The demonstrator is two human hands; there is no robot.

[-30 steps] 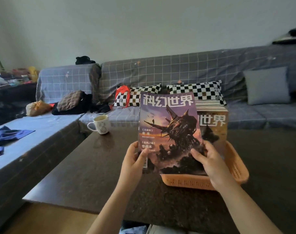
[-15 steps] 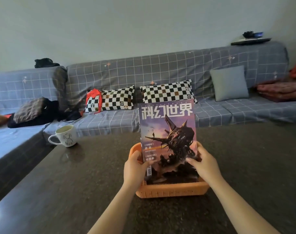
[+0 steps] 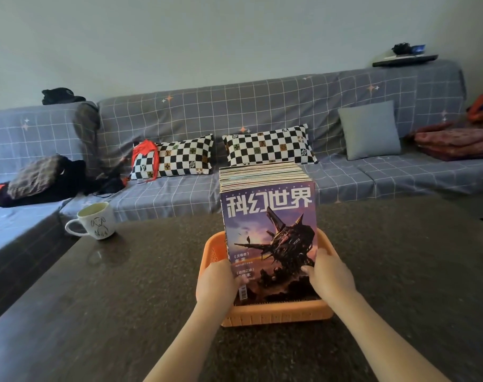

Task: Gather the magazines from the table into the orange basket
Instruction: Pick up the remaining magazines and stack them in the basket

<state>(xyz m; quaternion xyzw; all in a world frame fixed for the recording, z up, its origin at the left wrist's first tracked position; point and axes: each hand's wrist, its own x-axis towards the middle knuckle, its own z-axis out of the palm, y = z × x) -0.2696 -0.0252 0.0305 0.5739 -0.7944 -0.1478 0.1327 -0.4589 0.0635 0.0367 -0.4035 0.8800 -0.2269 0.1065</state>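
Magazines (image 3: 267, 216): a thick stack standing on edge inside the orange basket (image 3: 276, 312), front cover facing me, purple sky and a dark spiked craft under big white characters. Page edges of the copies behind show along the top. Bottom edge sits down behind the basket's near wall.

My left hand (image 3: 215, 282) grips the stack's left edge low down; fingers are curled round the side, thumb lying on the cover near the barcode. My right hand (image 3: 331, 277) grips the right edge at about the same height, thumb tip pressed on the cover, the other fingers wrapped behind and out of my sight. Both forearms reach in from the bottom of view.

Basket rests on the dark speckled worktop (image 3: 124, 299), roughly centre, near the front edge.

White mug (image 3: 95, 220) with a line-drawn dog stands on the worktop's far left corner, well apart from the basket.

Beyond: grey grid-pattern sofa (image 3: 262, 111) along the wall, two checkered pillows (image 3: 267, 146), one plain grey cushion (image 3: 370, 130), a dark bundle of clothing (image 3: 41, 180) at the left end, reddish folded fabric (image 3: 455, 139) at the right.
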